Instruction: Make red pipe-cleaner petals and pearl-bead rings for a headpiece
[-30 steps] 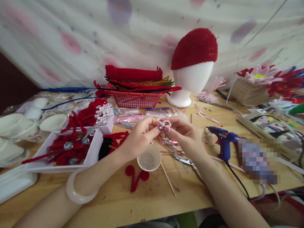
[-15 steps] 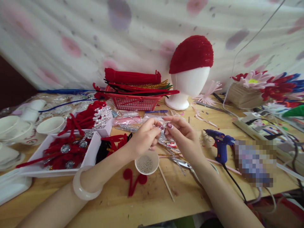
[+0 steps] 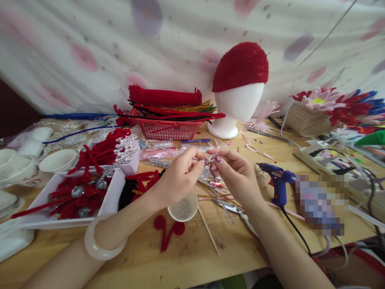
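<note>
My left hand (image 3: 177, 176) and my right hand (image 3: 233, 172) meet fingertip to fingertip above the wooden table (image 3: 192, 249). Between the thumbs and forefingers they pinch a small beaded wire piece (image 3: 209, 160), mostly hidden by the fingers. A white bangle (image 3: 100, 241) sits on my left wrist. Just below my hands stands a small white cup of tiny beads (image 3: 183, 208). A red curled pipe-cleaner shape (image 3: 167, 233) lies in front of the cup, and a thin wooden stick (image 3: 209, 237) lies beside it.
A blue glue gun (image 3: 278, 180) rests right of my hands, scissors (image 3: 233, 206) under my right wrist. White trays of red and pearl ornaments (image 3: 90, 188) fill the left. A red basket of pipe cleaners (image 3: 168, 126) and a foam head with a red cap (image 3: 239, 80) stand behind.
The pearl ring seen above my fingertips one second ago has dropped out of sight between the fingers. My hands stay together, and the view has shifted slightly.
</note>
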The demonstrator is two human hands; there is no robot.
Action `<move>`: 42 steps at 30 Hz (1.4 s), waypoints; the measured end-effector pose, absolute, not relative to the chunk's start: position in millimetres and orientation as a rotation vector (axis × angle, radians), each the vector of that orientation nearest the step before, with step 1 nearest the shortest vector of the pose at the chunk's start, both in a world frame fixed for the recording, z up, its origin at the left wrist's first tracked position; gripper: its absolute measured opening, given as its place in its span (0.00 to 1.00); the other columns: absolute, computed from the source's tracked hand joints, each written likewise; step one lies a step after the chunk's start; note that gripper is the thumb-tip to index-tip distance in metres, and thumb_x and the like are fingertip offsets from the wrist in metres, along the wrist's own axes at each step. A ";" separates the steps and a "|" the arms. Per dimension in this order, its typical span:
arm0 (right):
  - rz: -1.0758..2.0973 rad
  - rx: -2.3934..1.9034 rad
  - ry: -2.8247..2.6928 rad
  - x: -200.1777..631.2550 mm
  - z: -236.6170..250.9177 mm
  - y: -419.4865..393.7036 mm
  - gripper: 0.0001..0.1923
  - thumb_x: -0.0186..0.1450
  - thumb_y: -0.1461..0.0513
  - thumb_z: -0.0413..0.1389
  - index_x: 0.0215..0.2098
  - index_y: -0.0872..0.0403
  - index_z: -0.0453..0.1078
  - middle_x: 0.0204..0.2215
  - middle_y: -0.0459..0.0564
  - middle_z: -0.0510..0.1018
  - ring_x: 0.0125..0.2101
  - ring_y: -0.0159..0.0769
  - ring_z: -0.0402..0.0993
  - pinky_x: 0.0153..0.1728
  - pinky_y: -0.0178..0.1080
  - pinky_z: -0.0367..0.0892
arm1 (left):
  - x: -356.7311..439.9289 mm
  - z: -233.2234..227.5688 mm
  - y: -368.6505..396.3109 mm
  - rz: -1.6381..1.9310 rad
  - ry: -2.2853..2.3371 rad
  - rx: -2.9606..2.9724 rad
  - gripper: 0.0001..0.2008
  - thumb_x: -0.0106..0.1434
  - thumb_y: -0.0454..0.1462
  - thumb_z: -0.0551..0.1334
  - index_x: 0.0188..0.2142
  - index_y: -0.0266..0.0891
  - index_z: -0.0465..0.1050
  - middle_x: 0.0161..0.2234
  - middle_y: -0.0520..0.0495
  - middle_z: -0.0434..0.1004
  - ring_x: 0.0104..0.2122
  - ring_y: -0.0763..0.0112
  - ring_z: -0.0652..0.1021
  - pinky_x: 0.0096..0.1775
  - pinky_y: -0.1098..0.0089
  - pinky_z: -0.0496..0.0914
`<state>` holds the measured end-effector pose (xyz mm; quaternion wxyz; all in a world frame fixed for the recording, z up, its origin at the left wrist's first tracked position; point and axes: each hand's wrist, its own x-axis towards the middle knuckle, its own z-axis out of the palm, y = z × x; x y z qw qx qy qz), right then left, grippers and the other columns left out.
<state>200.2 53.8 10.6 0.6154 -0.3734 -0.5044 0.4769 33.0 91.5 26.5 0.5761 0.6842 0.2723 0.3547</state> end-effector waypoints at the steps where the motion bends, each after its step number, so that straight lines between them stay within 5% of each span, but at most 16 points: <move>1: 1.101 -0.852 -1.164 200.2 10.7 53.8 0.07 0.65 0.57 0.66 0.41 0.47 0.81 0.25 0.41 0.78 0.25 0.24 0.71 0.29 0.27 0.66 | 33.3 26.7 92.2 0.837 0.613 1.561 0.03 0.66 0.35 0.54 0.35 0.41 0.63 0.17 0.64 0.57 0.15 0.80 0.56 0.19 0.74 0.52; 16: 1.191 -0.809 -1.146 203.0 11.1 53.9 0.08 0.62 0.59 0.68 0.40 0.49 0.79 0.26 0.42 0.80 0.26 0.25 0.73 0.28 0.26 0.69 | 30.3 42.1 90.7 0.838 0.745 1.506 0.03 0.62 0.34 0.60 0.33 0.36 0.71 0.23 0.56 0.70 0.17 0.80 0.63 0.18 0.75 0.55; 29: 0.662 -0.940 -1.549 206.0 9.0 48.9 0.12 0.69 0.63 0.60 0.50 0.45 0.75 0.43 0.47 0.81 0.41 0.37 0.77 0.46 0.43 0.72 | 25.8 41.7 92.1 0.851 0.815 1.497 0.05 0.57 0.38 0.62 0.29 0.38 0.70 0.13 0.63 0.58 0.14 0.81 0.57 0.18 0.74 0.48; 42: 1.098 -0.770 -1.380 212.0 20.7 46.3 0.10 0.63 0.61 0.67 0.43 0.47 0.78 0.35 0.46 0.81 0.36 0.32 0.78 0.40 0.35 0.74 | 21.7 48.0 91.8 0.782 0.772 1.728 0.04 0.54 0.36 0.61 0.27 0.40 0.66 0.17 0.61 0.57 0.17 0.80 0.57 0.18 0.77 0.50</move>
